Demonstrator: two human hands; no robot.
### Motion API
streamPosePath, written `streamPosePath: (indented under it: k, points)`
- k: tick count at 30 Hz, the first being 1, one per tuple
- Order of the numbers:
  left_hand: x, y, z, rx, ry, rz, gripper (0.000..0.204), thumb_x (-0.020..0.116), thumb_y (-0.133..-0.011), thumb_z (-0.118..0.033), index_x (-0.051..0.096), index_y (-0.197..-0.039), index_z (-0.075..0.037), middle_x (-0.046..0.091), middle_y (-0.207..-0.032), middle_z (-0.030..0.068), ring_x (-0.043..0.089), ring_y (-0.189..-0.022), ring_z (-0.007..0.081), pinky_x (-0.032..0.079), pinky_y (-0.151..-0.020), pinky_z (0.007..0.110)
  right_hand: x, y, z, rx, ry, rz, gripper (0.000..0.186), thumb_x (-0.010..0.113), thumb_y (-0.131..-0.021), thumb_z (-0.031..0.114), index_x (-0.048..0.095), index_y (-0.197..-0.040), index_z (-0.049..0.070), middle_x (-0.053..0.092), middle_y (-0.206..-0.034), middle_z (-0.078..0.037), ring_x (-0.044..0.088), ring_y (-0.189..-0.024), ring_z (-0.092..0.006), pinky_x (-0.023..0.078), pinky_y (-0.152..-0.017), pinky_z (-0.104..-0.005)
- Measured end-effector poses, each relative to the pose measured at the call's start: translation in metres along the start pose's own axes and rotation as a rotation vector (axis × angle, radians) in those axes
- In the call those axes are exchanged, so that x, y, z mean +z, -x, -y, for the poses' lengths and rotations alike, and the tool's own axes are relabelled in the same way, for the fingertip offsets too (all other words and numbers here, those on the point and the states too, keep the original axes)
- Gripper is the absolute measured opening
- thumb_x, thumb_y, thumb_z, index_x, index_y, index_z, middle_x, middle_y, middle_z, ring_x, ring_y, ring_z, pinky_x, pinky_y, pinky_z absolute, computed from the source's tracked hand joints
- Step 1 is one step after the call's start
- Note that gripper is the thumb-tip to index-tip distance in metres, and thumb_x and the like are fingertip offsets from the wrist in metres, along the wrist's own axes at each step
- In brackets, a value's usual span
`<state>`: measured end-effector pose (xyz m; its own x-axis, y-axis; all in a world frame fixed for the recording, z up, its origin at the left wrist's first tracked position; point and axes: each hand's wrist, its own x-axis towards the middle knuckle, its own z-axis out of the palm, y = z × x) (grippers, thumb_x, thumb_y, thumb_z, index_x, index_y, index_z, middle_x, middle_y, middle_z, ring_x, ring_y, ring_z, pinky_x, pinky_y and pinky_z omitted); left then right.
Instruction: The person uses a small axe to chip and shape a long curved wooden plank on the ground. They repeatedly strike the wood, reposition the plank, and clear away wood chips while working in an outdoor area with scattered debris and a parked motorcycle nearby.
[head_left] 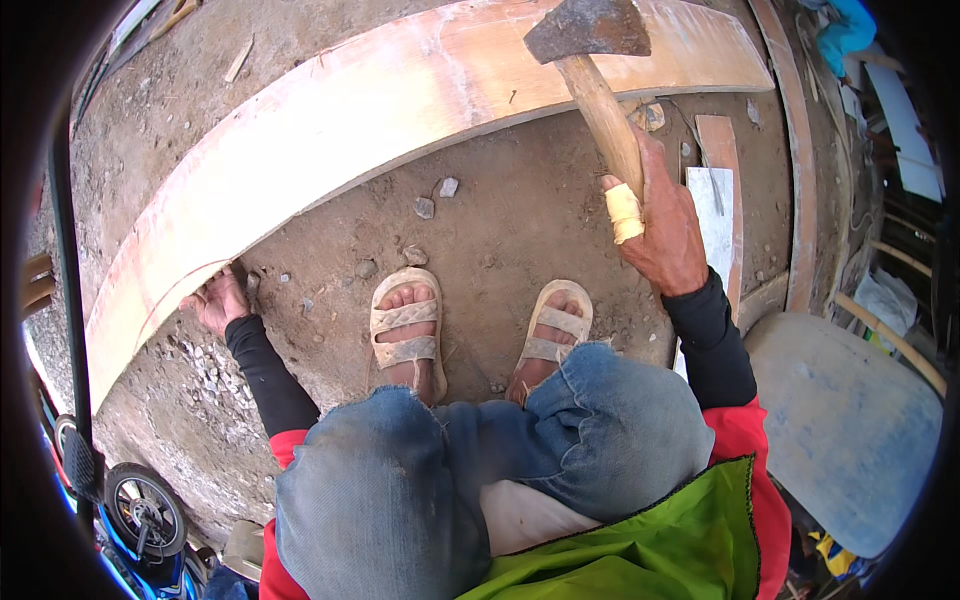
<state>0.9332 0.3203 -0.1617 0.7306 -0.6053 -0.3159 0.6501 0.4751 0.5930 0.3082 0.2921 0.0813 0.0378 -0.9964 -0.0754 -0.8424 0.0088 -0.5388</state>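
Note:
My right hand (660,225), with yellowish wrapping on the thumb, grips the wooden handle of a hatchet (585,32); its dark, rusty head is raised over the right part of a long, pale wooden board (420,80). My left hand (218,300) holds the near edge of that board at the left, fingers curled at the edge and partly hidden. A small dark nail or mark (512,96) shows on the board's face near the hatchet.
My sandalled feet stand on dirt with loose stones (424,207). At the right lie narrow planks (800,180), a white offcut (708,200) and a worn blue-grey plastic seat (840,420). A blue two-wheeler (140,510) stands at the lower left, near a dark pole (62,230).

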Motion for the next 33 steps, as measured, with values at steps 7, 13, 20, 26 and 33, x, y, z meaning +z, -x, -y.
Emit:
streamPosePath:
  k: [7,13,20,26,33]
  points:
    - [-0.004,-0.003,-0.002,-0.052,0.010,0.025,0.058,0.081,-0.087,-0.037,0.066,-0.132,-0.003,0.061,-0.148,0.0144,0.050,-0.140,0.0345,0.036,-0.119,0.062,0.021,-0.005,0.002,-0.008,0.070,-0.002,0.054,0.065,-0.100,0.015,0.043,-0.147,0.001,0.071,-0.100,-0.033,0.070,-0.089,-0.0534,0.056,-0.075,-0.0542]
    - [-0.019,-0.003,0.001,-0.069,-0.018,0.078,0.072,0.082,-0.087,-0.038,0.057,-0.146,-0.004,0.055,-0.155,0.0166,0.046,-0.145,0.0375,0.033,-0.122,0.063,0.014,0.005,-0.008,0.093,-0.017,0.162,0.051,0.064,-0.102,0.018,0.044,-0.147,0.006,0.071,-0.099,-0.034,0.069,-0.088,-0.0542,0.053,-0.075,-0.0570]
    - [0.049,0.077,-0.058,-0.397,-0.934,-0.174,0.059,0.063,-0.107,-0.045,0.060,-0.143,0.001,0.065,-0.143,0.0181,0.067,-0.127,0.0300,0.057,-0.106,0.045,-0.017,0.013,-0.006,0.058,-0.037,-0.045,0.054,0.064,-0.102,0.018,0.044,-0.151,0.009,0.071,-0.101,-0.033,0.070,-0.094,-0.0547,0.055,-0.079,-0.0555]
    - [0.158,0.147,0.016,0.760,-1.694,0.644,0.047,0.057,-0.111,-0.040,0.068,-0.138,-0.003,0.069,-0.141,0.0172,0.063,-0.133,0.0319,0.049,-0.111,0.044,0.000,0.006,0.003,0.020,-0.045,-0.076,0.055,0.067,-0.101,0.018,0.046,-0.151,0.009,0.072,-0.100,-0.032,0.070,-0.094,-0.0540,0.055,-0.078,-0.0547]
    - [0.181,0.149,0.212,0.955,-2.160,1.025,0.060,0.041,-0.111,-0.051,0.042,-0.164,-0.021,0.038,-0.170,0.0071,0.050,-0.146,0.0374,0.011,-0.128,0.065,-0.008,0.013,0.028,0.013,-0.455,-0.613,0.059,0.075,-0.098,0.021,0.043,-0.142,0.000,0.066,-0.106,-0.019,0.069,-0.080,-0.0243,0.057,-0.071,-0.0379]
